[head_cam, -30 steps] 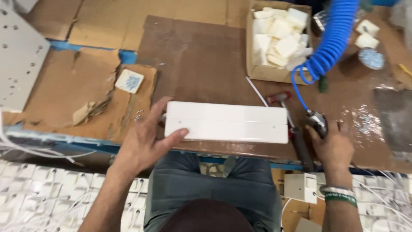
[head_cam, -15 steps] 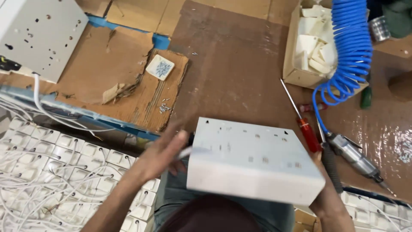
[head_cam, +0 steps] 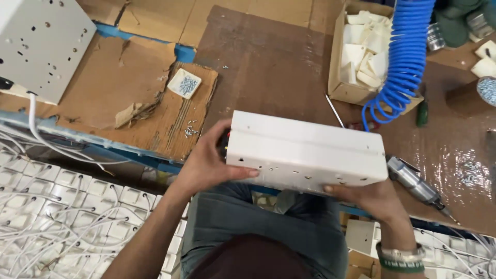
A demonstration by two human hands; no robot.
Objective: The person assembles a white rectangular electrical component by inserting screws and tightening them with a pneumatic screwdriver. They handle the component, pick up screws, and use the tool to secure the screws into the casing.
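White plastic, smooth and long, fills the middle of the frame: a box-shaped housing (head_cam: 305, 152) held above the person's lap at the near edge of the bench (head_cam: 268, 67). The left hand (head_cam: 206, 165) cups its left end, fingers curled around the corner with the thumb lying along the lower face. The right hand (head_cam: 369, 199) supports it from beneath at lower right, fingers closed on the underside. A shallow groove runs along the top face, and the face turned toward the person shows several small holes; whether screws sit in them I cannot tell, so the fastening looks unfinished at best.

Just right of the housing, a metal air screwdriver (head_cam: 416, 183) lies on the bench, untouched, its coiled blue hose (head_cam: 405, 57) climbing to the upper right. A thin hand screwdriver (head_cam: 336, 111) rests behind the housing. Torn brown cardboard (head_cam: 129, 98) covers the left part of the bench, carrying a small square dish of screws (head_cam: 184, 83) and a few loose screws (head_cam: 190, 129) near its edge. A cardboard box (head_cam: 356, 57) of pale plastic parts stands at upper right. A grey perforated metal case (head_cam: 41, 41) sits in the upper left, and rows of white wired switch units (head_cam: 67, 206) lie at lower left.
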